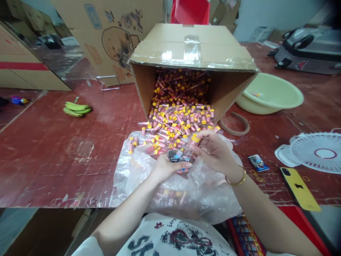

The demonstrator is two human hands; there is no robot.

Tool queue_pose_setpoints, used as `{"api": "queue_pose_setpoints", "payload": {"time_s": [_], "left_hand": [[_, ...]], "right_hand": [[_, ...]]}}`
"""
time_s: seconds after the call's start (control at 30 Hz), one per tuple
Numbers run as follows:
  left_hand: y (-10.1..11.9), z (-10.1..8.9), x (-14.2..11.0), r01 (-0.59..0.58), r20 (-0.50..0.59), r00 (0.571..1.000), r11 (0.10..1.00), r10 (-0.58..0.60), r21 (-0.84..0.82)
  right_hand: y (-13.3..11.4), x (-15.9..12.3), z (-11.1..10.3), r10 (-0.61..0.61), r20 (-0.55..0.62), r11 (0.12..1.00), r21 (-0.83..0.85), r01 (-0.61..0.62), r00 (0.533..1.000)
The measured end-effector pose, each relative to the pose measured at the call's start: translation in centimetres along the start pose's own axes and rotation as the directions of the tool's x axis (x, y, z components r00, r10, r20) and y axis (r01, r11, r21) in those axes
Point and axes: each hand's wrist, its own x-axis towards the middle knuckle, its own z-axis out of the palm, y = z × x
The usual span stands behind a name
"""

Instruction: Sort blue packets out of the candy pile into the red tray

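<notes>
A cardboard box (191, 46) lies on its side on the red table, spilling several small clear tubes with yellow caps (176, 121) toward me. My left hand (166, 166) is closed on a small dark card (174, 156), held against a tube. My right hand (215, 151) pinches a yellow-capped tube (194, 142) by its cap end, right beside the card. Both hands hover over a crumpled clear plastic bag (181, 192) at the table's near edge, with more tubes inside it.
A pale green basin (269, 94) and a brown ring (234, 124) sit right of the box. A white fan (317, 151), yellow phone (299, 188) and small card (258, 163) lie at right. Bananas (77, 109) lie at left. Cardboard boxes stand behind.
</notes>
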Motion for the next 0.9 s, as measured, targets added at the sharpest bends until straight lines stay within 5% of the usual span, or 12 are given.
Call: {"api": "queue_pose_setpoints", "payload": {"time_s": [0.1,0.23,0.53,0.7,0.9], "left_hand": [[0.1,0.2,-0.2,0.003,0.019,1.0,0.999,-0.002,-0.041],[0.7,0.5,-0.5,0.062,0.009,0.998,0.997,-0.062,-0.05],[1.1,2.4,0.0,0.138,-0.012,0.989,0.937,-0.149,-0.32],[0.8,2.9,0.0,0.117,-0.011,0.991,0.918,-0.131,-0.38],[0.7,2.8,-0.5,0.082,0.003,0.996,0.931,-0.086,-0.357]], "right_hand": [[0.6,0.0,-0.1,0.161,-0.011,0.963,0.219,-0.155,0.987],[1.2,-0.3,-0.3,0.225,-0.059,0.936,0.292,-0.199,0.972],[1.0,-3.3,2.2,0.155,0.065,0.981,0.107,-0.162,0.986],[1.6,-4.3,3.8,0.17,-0.082,0.983,0.078,-0.163,0.982],[1.8,-4.6,4.0,0.19,-0.104,0.98,0.085,-0.182,0.976]]}}
